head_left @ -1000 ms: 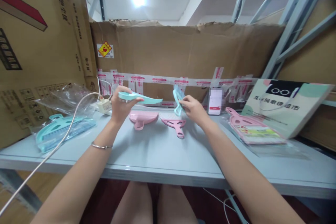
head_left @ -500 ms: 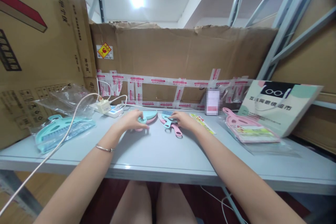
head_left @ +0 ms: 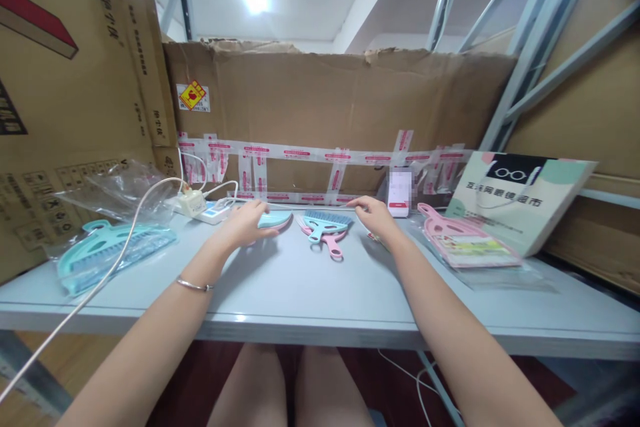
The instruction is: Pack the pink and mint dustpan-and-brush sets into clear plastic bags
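On the pale grey bench [head_left: 310,297], right before the seated person, a light-blue plastic brush with blue bristles [head_left: 326,219] lies across a pink plastic brush [head_left: 334,248], whose looped handle pokes out below it. Just left of them, a light-blue rounded plastic dustpan [head_left: 276,219] sits on a pink plastic dustpan [head_left: 285,225], of which I see little more than an edge. The left hand [head_left: 247,223] is over the handle end of this pair, its fingers and thumb spread apart, gripping nothing that I can see; whether it touches the blue dustpan, I can't tell. The right hand [head_left: 376,219] hangs right of the brushes, fingers loosely bent and pointing left, with nothing visible in them. Farther right lies a pink brush-and-dustpan set in clear plastic [head_left: 470,240]; well to the left is a light-blue bagged set [head_left: 115,247].
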{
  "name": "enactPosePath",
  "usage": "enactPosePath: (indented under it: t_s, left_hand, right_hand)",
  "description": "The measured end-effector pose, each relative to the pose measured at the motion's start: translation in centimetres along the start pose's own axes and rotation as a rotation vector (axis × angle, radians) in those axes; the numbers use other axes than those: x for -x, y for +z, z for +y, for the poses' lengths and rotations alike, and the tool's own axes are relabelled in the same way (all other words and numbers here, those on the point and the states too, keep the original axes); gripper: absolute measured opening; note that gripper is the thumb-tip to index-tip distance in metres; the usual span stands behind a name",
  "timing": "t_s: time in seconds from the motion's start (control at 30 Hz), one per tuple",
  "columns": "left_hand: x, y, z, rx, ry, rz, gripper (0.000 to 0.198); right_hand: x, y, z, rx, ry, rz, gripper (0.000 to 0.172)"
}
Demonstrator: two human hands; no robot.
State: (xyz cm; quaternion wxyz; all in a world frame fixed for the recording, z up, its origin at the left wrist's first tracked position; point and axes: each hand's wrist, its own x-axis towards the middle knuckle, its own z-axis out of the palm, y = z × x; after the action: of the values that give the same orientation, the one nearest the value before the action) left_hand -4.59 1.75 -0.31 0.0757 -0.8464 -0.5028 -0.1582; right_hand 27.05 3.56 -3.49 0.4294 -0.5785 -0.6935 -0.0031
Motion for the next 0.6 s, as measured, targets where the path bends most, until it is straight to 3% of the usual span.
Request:
enactPosePath:
  t_s: [0.07, 0.17, 0.27, 0.43, 0.6]
  left_hand:
    - [-0.3, 1.2, 1.4, -0.041, 0.247, 0.101, 0.030]
    - [-0.9, 3.3, 4.0, -0.123, 0.591, 0.051, 0.033]
    - [-1.7, 4.5, 6.3, -0.235, 0.740, 0.011, 0.028]
    - [-2.4, 4.1, 8.4, -0.246, 0.788, 0.066, 0.019]
    - [-2.1, 4.7, 8.7, -0.269, 0.591, 0.037, 0.020]
  right_hand:
    - [0.0, -0.2, 0.2, 0.051, 0.096, 0.001, 0.028]
    - [-0.1, -0.2, 0.3, 0.091, 0.200, -0.016, 0.028]
    - [-0.1, 0.1, 0.4, 0.094, 0.207, -0.038, 0.026]
    - [-0.1, 0.1, 0.3, 0.071, 0.203, -0.026, 0.025]
    - [0.0, -0.1, 0.2, 0.082, 0.221, 0.003, 0.026]
